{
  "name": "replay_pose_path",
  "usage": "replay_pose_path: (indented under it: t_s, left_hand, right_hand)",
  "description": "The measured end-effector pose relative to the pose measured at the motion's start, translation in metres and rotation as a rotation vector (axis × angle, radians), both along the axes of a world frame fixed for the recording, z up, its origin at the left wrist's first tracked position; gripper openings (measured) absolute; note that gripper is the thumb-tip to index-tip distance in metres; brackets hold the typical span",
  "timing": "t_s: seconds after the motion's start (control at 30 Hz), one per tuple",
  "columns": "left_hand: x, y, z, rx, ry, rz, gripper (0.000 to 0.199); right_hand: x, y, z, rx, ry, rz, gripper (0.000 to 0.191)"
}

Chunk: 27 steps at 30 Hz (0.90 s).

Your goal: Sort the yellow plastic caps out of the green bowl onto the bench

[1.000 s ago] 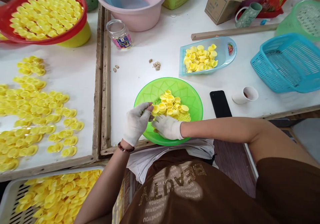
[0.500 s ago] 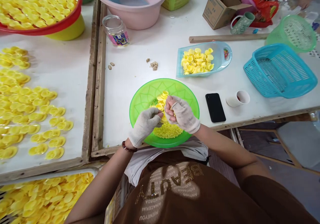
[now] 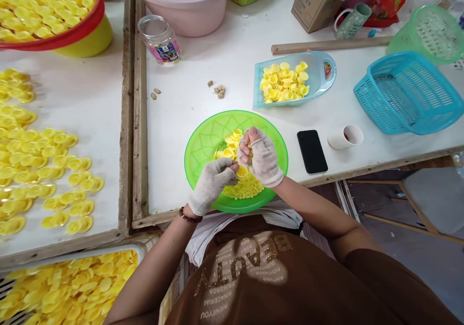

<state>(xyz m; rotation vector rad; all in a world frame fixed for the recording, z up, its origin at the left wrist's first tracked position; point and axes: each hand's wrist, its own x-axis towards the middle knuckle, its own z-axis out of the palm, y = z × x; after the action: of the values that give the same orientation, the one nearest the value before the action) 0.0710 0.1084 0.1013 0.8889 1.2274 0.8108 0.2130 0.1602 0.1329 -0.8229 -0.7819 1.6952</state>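
Both my hands wear whitish gloves with bare fingertips and work over a round green plastic tray [image 3: 203, 136]. My left hand [image 3: 214, 180] pinches a small yellow plastic cup-shaped piece [image 3: 241, 172] by its edge, at thumb and forefinger. Just beside it, my right hand [image 3: 263, 158] is curled closed, and small yellow bits show between its fingers. Beneath the hands, the tray holds a heap of tiny yellow pellets [image 3: 246, 189] at the near side and several yellow cup-shaped pieces [image 3: 229, 146] farther back, partly hidden by my hands.
A clear blue scoop [image 3: 317, 81] with yellow pieces lies beyond the tray. To the right are a black phone [image 3: 312, 152], a paper cup [image 3: 344, 137] and a blue basket [image 3: 409, 97]. Rows of yellow pieces [image 3: 36, 160] cover the left table, past a wooden edge [image 3: 126, 122].
My right hand has turned slightly upward, its thumb higher. A yellow cup-shaped piece now shows clearly at my left fingertips. The whole view has shifted slightly.
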Motion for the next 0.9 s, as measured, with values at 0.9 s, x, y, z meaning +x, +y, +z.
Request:
replay_pose_path:
  t_s: [0.9]
  left_hand:
    - [0.002,-0.001,0.007,0.03,-0.037,0.279,0.044]
  right_hand:
    - [0.063,-0.027,-0.018,0.582,-0.929,0.471,0.017]
